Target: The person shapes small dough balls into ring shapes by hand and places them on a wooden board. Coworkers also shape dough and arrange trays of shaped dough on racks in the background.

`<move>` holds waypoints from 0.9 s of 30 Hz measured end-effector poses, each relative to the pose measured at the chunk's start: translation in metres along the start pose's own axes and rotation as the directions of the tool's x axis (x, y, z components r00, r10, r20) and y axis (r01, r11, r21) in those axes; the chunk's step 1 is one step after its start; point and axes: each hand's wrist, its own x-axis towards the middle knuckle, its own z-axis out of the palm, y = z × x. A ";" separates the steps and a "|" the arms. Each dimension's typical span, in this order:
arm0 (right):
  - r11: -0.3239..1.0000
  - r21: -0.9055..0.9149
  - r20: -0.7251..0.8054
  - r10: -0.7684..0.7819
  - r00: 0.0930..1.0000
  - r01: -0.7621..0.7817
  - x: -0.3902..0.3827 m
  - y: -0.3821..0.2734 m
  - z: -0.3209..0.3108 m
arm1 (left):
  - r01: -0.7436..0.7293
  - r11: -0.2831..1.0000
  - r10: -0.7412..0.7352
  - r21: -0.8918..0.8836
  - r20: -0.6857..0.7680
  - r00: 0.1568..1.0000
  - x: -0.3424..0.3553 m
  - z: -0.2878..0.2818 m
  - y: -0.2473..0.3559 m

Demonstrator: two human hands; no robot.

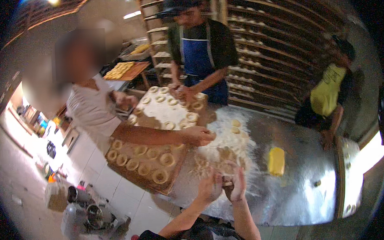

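Note:
My left hand [209, 188] and my right hand [237, 186] meet over the near edge of a metal table [264, 204]. Between their fingers is a small pale piece of dough [226, 183], partly hidden by the hands and blurred. Both hands are closed around it. Just beyond them, white flour [220, 140] is spread over the tabletop. Two small dough balls [235, 123] lie on the floured area, farther off. To the left of my hands sits a brown board [179, 165] bearing several dough rings [121, 160].
A co-worker's arm [158, 133] reaches across from the left. Another person in a blue apron [196, 55] handles dough at a second tray [157, 107]. A yellow block [276, 161] lies to my right. A person in yellow [326, 92] is at the far right, beside loaded racks [266, 46].

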 end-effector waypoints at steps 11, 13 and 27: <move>0.895 -0.387 0.361 -0.072 0.930 0.219 0.068 0.036 0.060 | -0.178 0.965 0.229 0.193 -0.286 0.931 0.015 -0.086 -0.008; 0.992 -0.110 0.288 -0.026 0.957 0.060 0.076 0.043 0.079 | -0.154 0.982 0.180 0.112 -0.293 0.939 0.025 -0.109 -0.008; 0.946 -0.014 0.508 0.285 0.813 -0.323 0.189 0.129 0.233 | -0.030 0.915 0.248 0.402 -0.501 0.830 0.069 -0.290 -0.045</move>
